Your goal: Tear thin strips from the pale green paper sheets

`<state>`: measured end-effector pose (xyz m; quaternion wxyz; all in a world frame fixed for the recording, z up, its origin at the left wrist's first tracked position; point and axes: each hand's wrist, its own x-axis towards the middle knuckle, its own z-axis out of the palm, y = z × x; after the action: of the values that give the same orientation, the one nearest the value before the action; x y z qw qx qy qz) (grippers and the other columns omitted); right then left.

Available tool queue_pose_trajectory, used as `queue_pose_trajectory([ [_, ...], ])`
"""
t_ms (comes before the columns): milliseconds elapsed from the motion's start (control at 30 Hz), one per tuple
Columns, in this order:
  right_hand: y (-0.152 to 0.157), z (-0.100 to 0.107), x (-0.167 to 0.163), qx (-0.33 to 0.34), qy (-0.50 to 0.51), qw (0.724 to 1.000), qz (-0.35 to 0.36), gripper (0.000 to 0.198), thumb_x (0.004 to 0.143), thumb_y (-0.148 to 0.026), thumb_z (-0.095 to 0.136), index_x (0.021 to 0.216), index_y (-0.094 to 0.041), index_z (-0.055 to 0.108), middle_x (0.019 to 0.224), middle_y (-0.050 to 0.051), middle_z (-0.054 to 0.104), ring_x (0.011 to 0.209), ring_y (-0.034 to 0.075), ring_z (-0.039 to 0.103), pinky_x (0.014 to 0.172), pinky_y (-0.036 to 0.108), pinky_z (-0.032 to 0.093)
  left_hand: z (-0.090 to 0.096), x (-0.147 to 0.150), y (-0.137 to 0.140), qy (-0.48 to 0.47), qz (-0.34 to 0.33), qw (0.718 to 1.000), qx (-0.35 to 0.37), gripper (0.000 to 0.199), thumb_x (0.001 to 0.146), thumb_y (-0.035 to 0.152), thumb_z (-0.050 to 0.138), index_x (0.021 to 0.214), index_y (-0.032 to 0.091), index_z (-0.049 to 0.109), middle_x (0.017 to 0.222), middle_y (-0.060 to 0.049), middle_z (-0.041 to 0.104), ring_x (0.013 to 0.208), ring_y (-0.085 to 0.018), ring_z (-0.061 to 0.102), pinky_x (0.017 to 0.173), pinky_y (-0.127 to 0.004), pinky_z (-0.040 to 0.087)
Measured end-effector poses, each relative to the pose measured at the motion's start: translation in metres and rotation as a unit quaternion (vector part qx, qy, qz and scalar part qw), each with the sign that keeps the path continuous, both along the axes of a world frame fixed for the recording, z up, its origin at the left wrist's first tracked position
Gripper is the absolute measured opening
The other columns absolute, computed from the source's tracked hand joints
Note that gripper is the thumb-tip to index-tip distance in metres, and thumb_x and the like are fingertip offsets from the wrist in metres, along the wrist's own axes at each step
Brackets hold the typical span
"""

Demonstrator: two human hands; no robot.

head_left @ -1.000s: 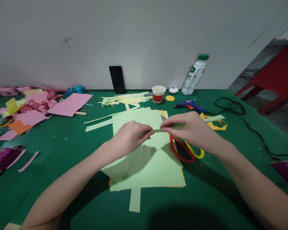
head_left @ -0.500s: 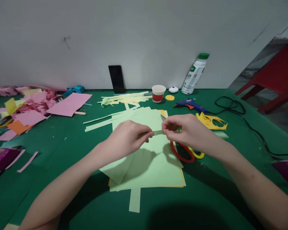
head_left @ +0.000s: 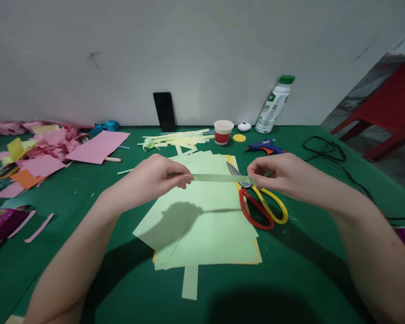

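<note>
A narrow light-green paper strip (head_left: 219, 178) is stretched level between my two hands, above a stack of green paper sheets (head_left: 209, 238). My left hand (head_left: 155, 177) pinches its left end between thumb and fingers. At the other end, the fingertips of my right hand (head_left: 280, 175) are closed on the strip. Scissors (head_left: 256, 204) with one red and one yellow handle lie on the right edge of the stack, just below my right hand. A wider green strip (head_left: 190, 283) pokes out from under the stack's near edge.
Cut green strips (head_left: 178, 138) lie at the back beside a red-and-white paper cup (head_left: 223, 132). A blue glue gun (head_left: 265, 146) with a black cable is at the right, near a leaning bottle (head_left: 275, 105). Pink paper scraps (head_left: 54, 144) are heaped left; a phone (head_left: 164, 111) leans on the wall.
My hands have moved apart, left hand to the left and right hand to the right. More of the strip shows between them, and the scissors are less covered.
</note>
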<state>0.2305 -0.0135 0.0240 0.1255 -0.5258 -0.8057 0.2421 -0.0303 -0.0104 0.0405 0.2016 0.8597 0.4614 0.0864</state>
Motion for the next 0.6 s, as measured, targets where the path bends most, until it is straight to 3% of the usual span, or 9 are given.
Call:
queue_pose_trajectory([
  [200,-0.013,-0.003,-0.020,-0.013,-0.031,0.999,0.038,0.015,0.080,-0.026,0.044,0.066,-0.019,0.047,0.065,-0.002,0.051,0.056,0.010,0.041,0.049,0.022,0.030,-0.013,0.009,0.002,-0.014,-0.018,0.999,-0.025,0.039,0.081,0.048,0.047,0.109,0.023,0.058,0.111,-0.001,0.062,0.088,-0.017,0.060,0.069,-0.023,0.044],
  [267,-0.018,-0.006,-0.031,-0.024,-0.021,0.998,0.047,0.015,0.081,-0.025,0.041,0.068,-0.019,0.048,0.066,-0.002,0.052,0.056,0.011,0.041,0.049,0.023,0.030,-0.021,0.021,0.001,-0.050,-0.071,0.995,-0.046,0.036,0.082,0.045,0.047,0.105,0.021,0.061,0.105,-0.001,0.065,0.088,-0.016,0.060,0.071,-0.022,0.043],
  [333,-0.020,-0.011,-0.039,-0.033,-0.008,0.998,0.047,0.015,0.081,-0.025,0.040,0.070,-0.019,0.049,0.068,-0.001,0.053,0.057,0.011,0.042,0.050,0.023,0.031,-0.029,0.031,-0.001,-0.071,-0.112,0.990,-0.049,0.028,0.085,0.036,0.045,0.096,0.019,0.064,0.090,-0.001,0.069,0.074,-0.013,0.060,0.063,-0.021,0.041],
  [433,-0.017,-0.017,-0.041,-0.042,0.010,0.998,0.054,0.015,0.081,-0.024,0.039,0.071,-0.019,0.047,0.070,0.000,0.052,0.059,0.011,0.041,0.051,0.023,0.031,-0.037,0.037,-0.003,-0.079,-0.111,0.991,-0.011,0.024,0.086,0.024,0.044,0.086,0.015,0.066,0.074,-0.002,0.068,0.059,-0.010,0.056,0.055,-0.021,0.038],
  [600,-0.008,-0.019,-0.029,-0.055,0.013,0.997,0.051,0.014,0.081,-0.023,0.037,0.070,-0.019,0.045,0.067,-0.001,0.045,0.057,0.011,0.035,0.049,0.023,0.029,-0.032,0.031,0.000,-0.089,-0.078,0.993,0.003,0.024,0.085,0.023,0.045,0.080,0.015,0.067,0.071,-0.001,0.068,0.054,-0.008,0.052,0.053,-0.020,0.036],
])
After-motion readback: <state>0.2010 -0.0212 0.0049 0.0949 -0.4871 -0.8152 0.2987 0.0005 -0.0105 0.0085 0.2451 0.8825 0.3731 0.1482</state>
